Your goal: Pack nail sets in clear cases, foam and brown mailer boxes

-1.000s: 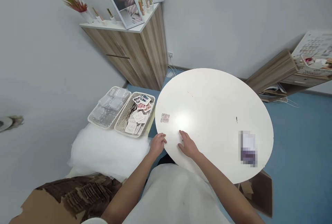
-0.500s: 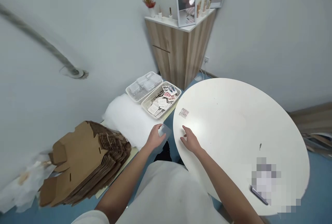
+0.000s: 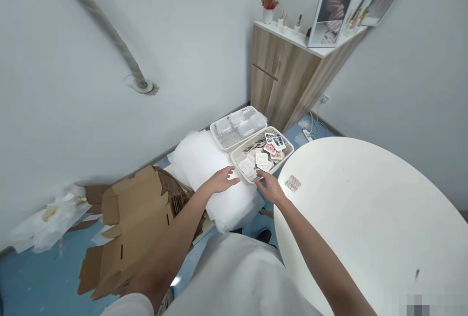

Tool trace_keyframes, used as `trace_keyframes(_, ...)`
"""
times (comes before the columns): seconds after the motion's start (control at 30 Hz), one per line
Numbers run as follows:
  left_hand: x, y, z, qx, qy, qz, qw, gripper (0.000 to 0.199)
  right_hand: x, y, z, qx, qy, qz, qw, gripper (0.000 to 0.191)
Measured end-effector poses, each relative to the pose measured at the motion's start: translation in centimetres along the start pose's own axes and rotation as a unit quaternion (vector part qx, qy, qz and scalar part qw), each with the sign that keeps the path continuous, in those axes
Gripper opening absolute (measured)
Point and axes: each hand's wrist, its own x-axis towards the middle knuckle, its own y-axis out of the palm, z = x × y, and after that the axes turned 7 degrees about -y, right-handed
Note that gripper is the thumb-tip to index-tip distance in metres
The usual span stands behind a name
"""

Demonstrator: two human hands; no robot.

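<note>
My left hand (image 3: 223,181) hovers over a stack of white foam sheets (image 3: 199,160), thumb and fingers apart, with nothing in it. My right hand (image 3: 270,188) is at the near edge of a white basket (image 3: 239,175), its fingertips by the rim and its thumb and fingers apart; I see nothing held. Inside the basket lie many small printed cards (image 3: 262,159), some white, some with pink or dark nail-shaped pieces. One small sheet of pinkish pieces (image 3: 293,183) lies on the round white table (image 3: 347,228), right of my right hand.
Behind the card basket stands another white basket (image 3: 218,141) of clear plastic boxes (image 3: 241,122). Flattened cardboard boxes (image 3: 139,213) are stacked at the left. A wooden cabinet (image 3: 281,67) with picture frames and a potted plant fills the corner. A power strip (image 3: 307,134) lies on the floor.
My view has turned left. My right hand has moved from over the table's edge to the card basket. My left hand remains open over the foam sheets.
</note>
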Motion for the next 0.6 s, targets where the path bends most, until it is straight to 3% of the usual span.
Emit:
trace_keyframes(0.23, 5.6, -4.0, -0.2, -0.084, 0.018, -0.067, 0.994, 0.064, 7.1, 1.1, 1.3, 0.017, 0.012, 0.01, 1.0, 0.036)
trace_keyframes(0.4, 10.1, -6.5, -0.2, -0.113, 0.009, -0.099, 0.989, 0.072, 12.8, 2.2, 2.0, 0.05, 0.014, -0.009, 0.999, 0.04)
trace_keyframes(0.6, 15.3, -7.6, 0.2, -0.144, -0.009, -0.124, 0.982, 0.065, 19.8, 3.7, 2.5, 0.163, 0.041, -0.032, 0.985, 0.05)
